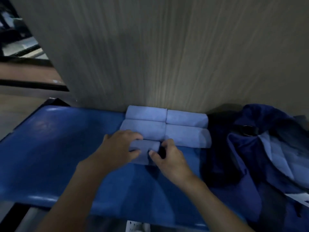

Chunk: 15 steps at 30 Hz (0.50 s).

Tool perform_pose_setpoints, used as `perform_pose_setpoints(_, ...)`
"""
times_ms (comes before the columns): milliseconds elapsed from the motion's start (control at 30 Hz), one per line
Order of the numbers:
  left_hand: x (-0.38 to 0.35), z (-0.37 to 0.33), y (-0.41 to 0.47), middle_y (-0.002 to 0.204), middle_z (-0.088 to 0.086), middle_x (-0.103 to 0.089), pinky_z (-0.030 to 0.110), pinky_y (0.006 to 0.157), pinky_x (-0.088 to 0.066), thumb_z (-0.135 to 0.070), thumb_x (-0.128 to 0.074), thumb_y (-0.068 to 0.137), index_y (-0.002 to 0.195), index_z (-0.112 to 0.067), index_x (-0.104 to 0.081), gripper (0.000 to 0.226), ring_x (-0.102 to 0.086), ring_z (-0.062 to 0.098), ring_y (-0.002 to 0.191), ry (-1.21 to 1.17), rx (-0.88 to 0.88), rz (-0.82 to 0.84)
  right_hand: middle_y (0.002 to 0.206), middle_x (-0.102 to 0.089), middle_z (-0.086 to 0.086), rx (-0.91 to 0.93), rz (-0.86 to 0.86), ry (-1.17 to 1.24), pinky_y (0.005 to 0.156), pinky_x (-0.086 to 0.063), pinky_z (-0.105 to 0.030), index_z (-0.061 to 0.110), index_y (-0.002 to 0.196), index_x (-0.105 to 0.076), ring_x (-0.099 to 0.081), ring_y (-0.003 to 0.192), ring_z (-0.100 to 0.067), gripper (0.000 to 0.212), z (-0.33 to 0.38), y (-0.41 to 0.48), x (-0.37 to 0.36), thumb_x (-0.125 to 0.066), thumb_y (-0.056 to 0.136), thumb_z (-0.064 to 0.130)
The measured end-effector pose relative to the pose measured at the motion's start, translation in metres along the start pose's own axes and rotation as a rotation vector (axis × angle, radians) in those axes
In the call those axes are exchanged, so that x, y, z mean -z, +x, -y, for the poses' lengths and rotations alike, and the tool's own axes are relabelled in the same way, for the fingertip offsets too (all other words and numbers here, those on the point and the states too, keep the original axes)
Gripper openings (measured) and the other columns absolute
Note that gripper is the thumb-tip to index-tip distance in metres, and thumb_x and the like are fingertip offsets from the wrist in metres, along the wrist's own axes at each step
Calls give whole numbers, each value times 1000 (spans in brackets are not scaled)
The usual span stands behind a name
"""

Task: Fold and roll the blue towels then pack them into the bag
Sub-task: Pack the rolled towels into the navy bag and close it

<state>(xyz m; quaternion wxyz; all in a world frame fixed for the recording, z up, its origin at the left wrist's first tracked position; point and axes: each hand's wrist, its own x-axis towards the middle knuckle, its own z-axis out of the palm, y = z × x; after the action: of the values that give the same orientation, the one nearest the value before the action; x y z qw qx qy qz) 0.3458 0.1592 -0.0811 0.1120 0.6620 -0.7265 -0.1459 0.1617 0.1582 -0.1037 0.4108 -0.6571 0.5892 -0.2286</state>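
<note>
Clearly, the fifth towel (pixel 144 148) is soft and light, a small pale blue roll lying on the blue table (pixel 50 148) just in front of the four rolled towels (pixel 143 128), which sit in two rows against the wooden panel (pixel 167 56). The left hand (pixel 120 148) is curled over its left part, with the fingers on top and the thumb at the near side. The right hand (pixel 168 158) pinches its right end between thumb and fingers, so both hands hold it. I judge that such cloth has no stiffness of its own (it will open again if the pressure is lost). It is therefore best taken around the whole roll, with the loose edge kept under the fingers, and not by one corner. It should not slip much, because the cloth looks matte. The bag (pixel 267 148), dark blue and slumped, lies to the right of the towels, near them.
</note>
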Motion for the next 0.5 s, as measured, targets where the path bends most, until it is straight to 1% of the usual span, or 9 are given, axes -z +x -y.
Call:
perform_pose_setpoints(100,2,9,-2,126,-21,-49,37,91,-29,-54,-58,80,125,-40,-53,47,-44,10,118,16,-66,21,87,-52,9,-34,-33,85,50,-40,-9,17,103,-39,-51,74,-2,36,0,3,-7,-69,88,29)
perform_pose_setpoints(200,1,16,-2,131,-16,-43,37,90,-26,-52,-65,82,133,-41,-45,56,-38,14,115,98,-82,101,100,-52,17,-23,19,201,60,-45,-5,21,117,-39,-55,89,1,51,2,4,-12,-75,81,16)
perform_pose_setpoints(233,0,16,-1,126,-16,-45,36,87,-25,-53,-66,80,130,-42,-47,55,-38,15,110,121,-89,113,104,-54,18,-26,47,207,66,-49,-8,23,122,-40,-56,94,1,58,2,4,-14,-77,78,16)
perform_pose_setpoints(300,-1,16,1,105,-17,-47,34,82,-25,-54,-66,73,109,-40,-56,40,-37,13,98,173,-84,108,107,-61,13,-42,72,145,77,-57,-25,26,121,-48,-61,98,-6,64,-1,4,-18,-79,65,30)
perform_pose_setpoints(333,-1,15,1,96,-16,-47,33,81,-26,-54,-65,71,97,-37,-58,32,-37,11,94,206,-76,104,106,-64,9,-45,78,104,78,-59,-33,27,116,-53,-63,97,-10,63,-3,3,-18,-77,58,38)
perform_pose_setpoints(367,-1,14,0,90,-15,-48,33,81,-28,-54,-64,69,89,-33,-58,29,-40,9,91,222,-68,109,104,-65,6,-43,83,75,76,-59,-38,27,108,-56,-64,94,-13,59,-3,1,-17,-74,54,42)
perform_pose_setpoints(400,-2,13,0,88,-14,-52,34,83,-31,-55,-64,68,87,-31,-58,31,-44,7,88,196,-69,120,101,-65,3,-32,86,67,73,-59,-38,26,101,-56,-64,90,-13,52,-3,-1,-16,-74,55,41)
perform_pose_setpoints(433,-3,12,-1,87,-13,-57,34,86,-34,-55,-63,67,89,-30,-58,34,-49,5,85,135,-77,127,98,-65,1,-15,87,78,70,-59,-35,23,97,-56,-64,86,-12,45,-3,-4,-12,-77,60,35)
perform_pose_setpoints(500,0,5,-2,82,-12,-62,32,85,-40,-56,-62,63,90,-29,-57,39,-55,2,79,-6,-85,131,94,-65,0,28,81,141,64,-54,-21,18,96,-54,-63,80,-3,33,0,-12,-2,-79,73,16)
